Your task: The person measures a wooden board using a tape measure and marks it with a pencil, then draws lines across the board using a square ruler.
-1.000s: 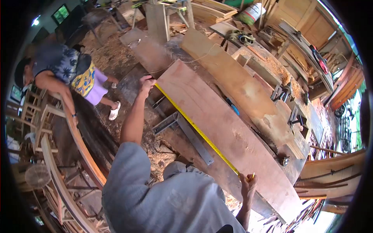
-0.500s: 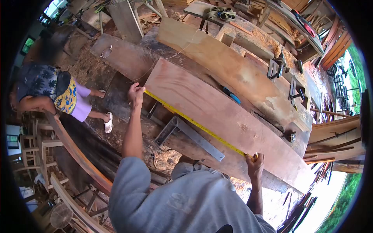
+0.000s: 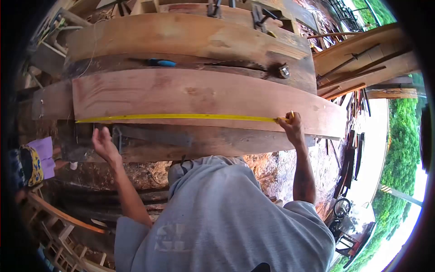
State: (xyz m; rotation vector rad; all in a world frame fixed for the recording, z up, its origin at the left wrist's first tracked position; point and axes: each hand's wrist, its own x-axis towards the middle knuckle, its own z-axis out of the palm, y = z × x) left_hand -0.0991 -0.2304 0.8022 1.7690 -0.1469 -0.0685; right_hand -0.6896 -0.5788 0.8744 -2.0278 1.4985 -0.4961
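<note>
A woodworking shop — long planks (image 3: 208, 93), metal clamps (image 3: 260, 18) and a blue-handled tool (image 3: 162, 63) on a workbench (image 3: 299, 68).

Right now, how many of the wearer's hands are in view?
2: the left hand, open near the left end of the yellow tape, and the right hand, closed at its right end over the reddish board. Neither is hidden.

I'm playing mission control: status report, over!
Left hand open, empty. Right hand gripping yellow tape. Tape stretched along reddish board. Blue-handled tool beyond it, off tape.
</note>
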